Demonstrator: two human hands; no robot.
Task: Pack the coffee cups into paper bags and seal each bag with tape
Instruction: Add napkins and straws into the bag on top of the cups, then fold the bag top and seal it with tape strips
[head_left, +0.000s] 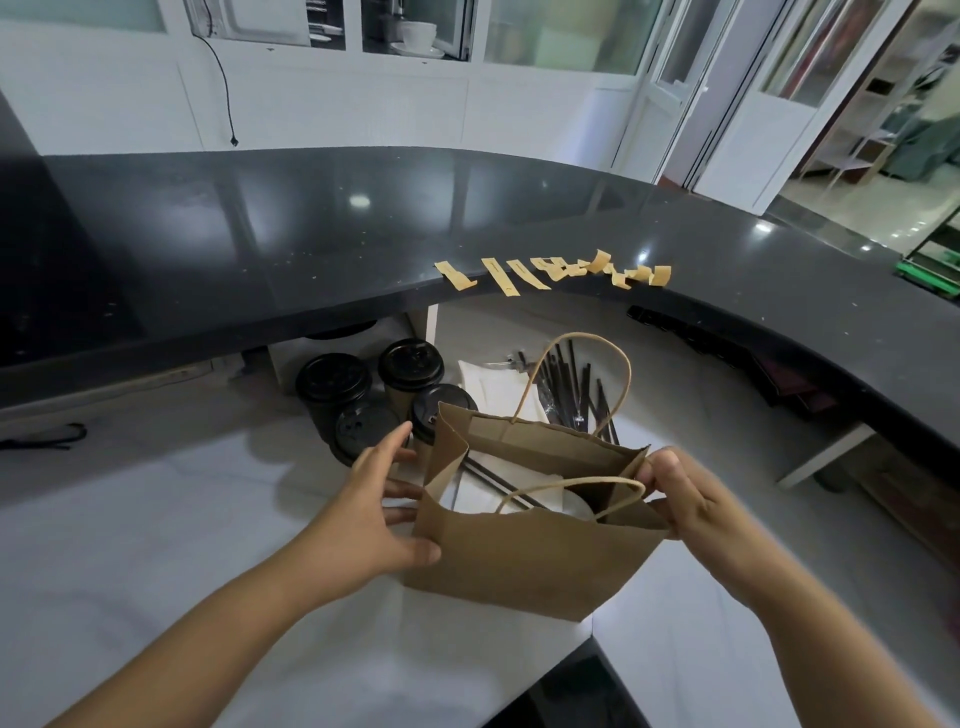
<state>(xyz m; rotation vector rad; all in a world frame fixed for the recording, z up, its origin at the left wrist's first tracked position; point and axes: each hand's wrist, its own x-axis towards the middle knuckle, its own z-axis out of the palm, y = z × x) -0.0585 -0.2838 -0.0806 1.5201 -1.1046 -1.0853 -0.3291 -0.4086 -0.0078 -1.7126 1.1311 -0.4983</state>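
Four lidded cups (363, 400) wait behind bag, near my left hand | paper bag (535, 551) upright on white counter (156, 519), mouth open | left hand (384, 512) spread flat on bag's left side | right hand (680, 493) pinches right rim | bag likely light, thin, creases easily; hold rims, not handles | cups probably crushable, lids may pop; take by the wall | tape strips (556, 273) stuck along black ledge.

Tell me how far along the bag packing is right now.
Done: strips of tan tape wait pre-cut on the black counter's edge.

In hand: the left hand and right hand hold open a brown paper bag with white contents inside, unsealed.

Left: four black-lidded coffee cups stand outside, unpacked; no sealed bag is visible.
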